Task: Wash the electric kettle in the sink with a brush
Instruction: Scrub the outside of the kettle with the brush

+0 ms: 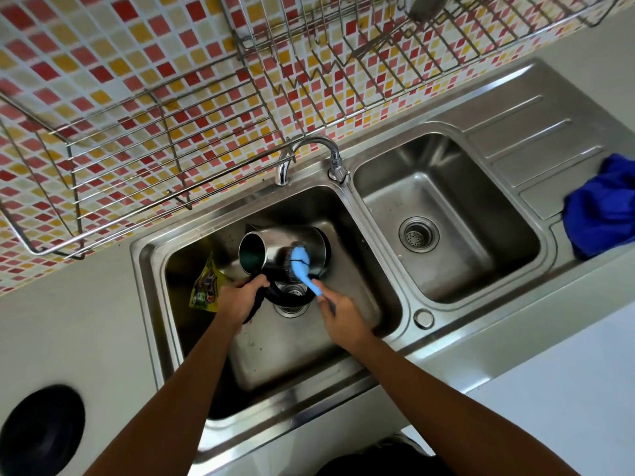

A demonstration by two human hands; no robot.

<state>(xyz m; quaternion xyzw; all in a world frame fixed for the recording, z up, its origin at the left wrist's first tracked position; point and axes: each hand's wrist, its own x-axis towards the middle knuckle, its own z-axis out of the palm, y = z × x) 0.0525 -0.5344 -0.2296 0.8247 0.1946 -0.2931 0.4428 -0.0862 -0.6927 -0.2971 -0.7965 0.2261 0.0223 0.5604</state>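
the shiny stainless steel electric kettle (275, 245) lies on its side in the left basin of the double steel sink (343, 214), just beyond both hands, its open mouth turned toward the left hand's side. the left hand (240, 297) is clenched around the kettle's black handle (264, 293), which curves down over the basin's round drain strainer (292, 297) between the 2 hands. the right hand (340, 316) grips the light blue plastic brush (304, 266) by its handle, and the brush head with its dark bristles presses against the kettle's outer wall just ahead of the right fingers. left of the left hand, a yellow-green printed sachet (206, 286) leans against the basin wall; its label is too blurred to read. beyond the hands, a curved chrome tap (311, 156) arches over the kettle. far out past the right hand, a crumpled blue cloth (604, 207) sits on the ribbed drainboard. a wire dish rack (171, 132) hangs on the mosaic tiles above.
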